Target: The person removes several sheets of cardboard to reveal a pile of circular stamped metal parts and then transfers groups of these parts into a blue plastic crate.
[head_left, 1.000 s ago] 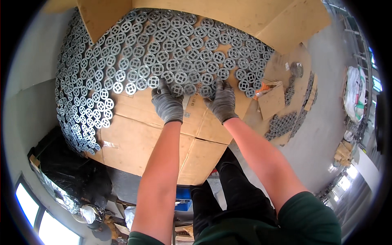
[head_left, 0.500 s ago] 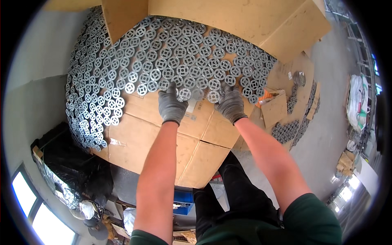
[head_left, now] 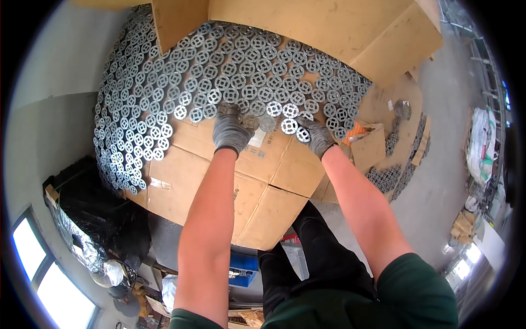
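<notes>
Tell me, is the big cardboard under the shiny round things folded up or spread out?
Spread out: the cardboard lies open and flat, its crease lines showing, with many metal discs on top.

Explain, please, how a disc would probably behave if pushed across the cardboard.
A disc would likely slide rather than roll, as it lies flat on the cardboard. Its metallic sheen suggests it is stiff. Packed so closely, it may nudge its neighbours.
</notes>
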`<state>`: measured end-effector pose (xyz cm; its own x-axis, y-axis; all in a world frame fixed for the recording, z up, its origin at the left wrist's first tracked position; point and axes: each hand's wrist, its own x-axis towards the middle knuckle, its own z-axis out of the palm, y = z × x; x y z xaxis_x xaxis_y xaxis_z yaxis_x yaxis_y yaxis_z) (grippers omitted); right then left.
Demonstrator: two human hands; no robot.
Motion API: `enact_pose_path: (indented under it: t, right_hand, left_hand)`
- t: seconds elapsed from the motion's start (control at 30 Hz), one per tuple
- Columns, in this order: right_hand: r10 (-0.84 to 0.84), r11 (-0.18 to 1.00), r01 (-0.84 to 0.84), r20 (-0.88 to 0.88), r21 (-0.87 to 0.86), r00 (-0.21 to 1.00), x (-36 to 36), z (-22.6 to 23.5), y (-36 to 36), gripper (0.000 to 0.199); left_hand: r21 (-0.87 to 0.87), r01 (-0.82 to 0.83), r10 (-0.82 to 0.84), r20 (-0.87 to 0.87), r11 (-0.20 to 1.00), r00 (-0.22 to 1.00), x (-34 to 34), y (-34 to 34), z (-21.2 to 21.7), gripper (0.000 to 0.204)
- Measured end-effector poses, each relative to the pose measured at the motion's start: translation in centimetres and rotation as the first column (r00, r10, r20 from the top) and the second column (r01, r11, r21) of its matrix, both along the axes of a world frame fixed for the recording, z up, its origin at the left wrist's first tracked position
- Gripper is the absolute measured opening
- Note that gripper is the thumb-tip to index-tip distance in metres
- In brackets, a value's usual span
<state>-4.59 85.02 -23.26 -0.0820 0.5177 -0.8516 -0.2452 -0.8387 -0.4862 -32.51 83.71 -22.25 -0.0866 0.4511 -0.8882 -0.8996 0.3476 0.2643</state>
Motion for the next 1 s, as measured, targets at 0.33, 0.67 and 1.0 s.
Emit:
enact_pose_path:
  t: [0.33,0.67,1.0]
  right_hand:
    - [-0.131,0.978,0.159,0.197,-0.135,0.972,-5.4,10.0,-2.3,0.014]
    - [-0.219,0.909,0.181,-0.062,-0.376,0.974,1.2,12.4,-23.6,0.009]
    - [0.621,0.609,-0.435,0.058,-0.664,0.781,-0.2,17.7,-37.0,0.005]
  left_hand:
    - [-0.103,0.588,-0.511,-0.627,0.802,0.588,-3.0,-3.6,0.8,0.049]
    - [-0.712,0.587,-0.496,-0.376,-0.385,-0.782,1.9,-26.9,4.5,0.057]
    - [-0.582,0.475,-0.745,-0.429,0.66,0.511,13.6,-60.2,13.8,0.059]
